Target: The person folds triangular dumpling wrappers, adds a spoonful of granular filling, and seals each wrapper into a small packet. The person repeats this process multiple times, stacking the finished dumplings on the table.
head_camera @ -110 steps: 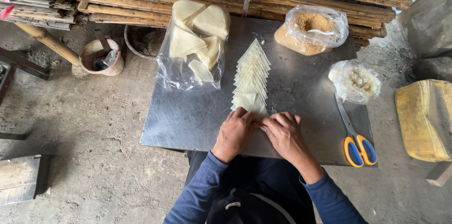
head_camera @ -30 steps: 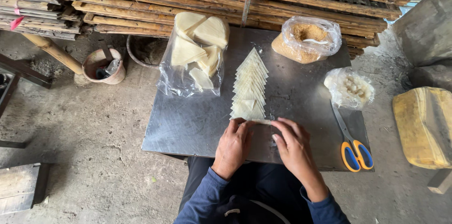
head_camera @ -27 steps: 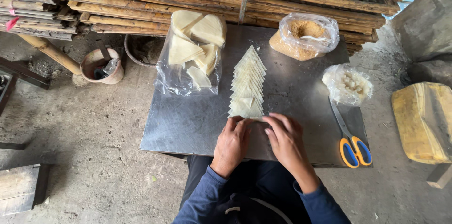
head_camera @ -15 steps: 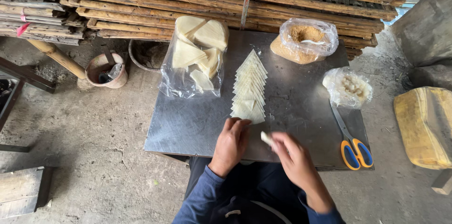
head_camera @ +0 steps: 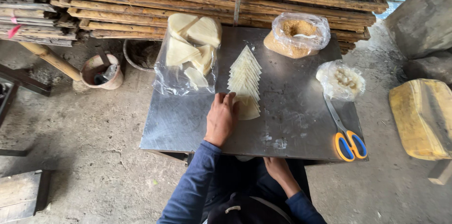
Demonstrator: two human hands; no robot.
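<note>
The right hand (head_camera: 278, 170) sits below the near edge of the grey metal table (head_camera: 292, 111); its fingers are hidden. The left hand (head_camera: 221, 118) covers the near corner of the row of pale triangular wrappers (head_camera: 245, 80).

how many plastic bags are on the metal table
3. One clear bag of pale wedge pieces at the far left, one bag of brown crumbs at the far right, and one small bag of whitish lumps below it, by the scissors. None looks hidden.
</note>
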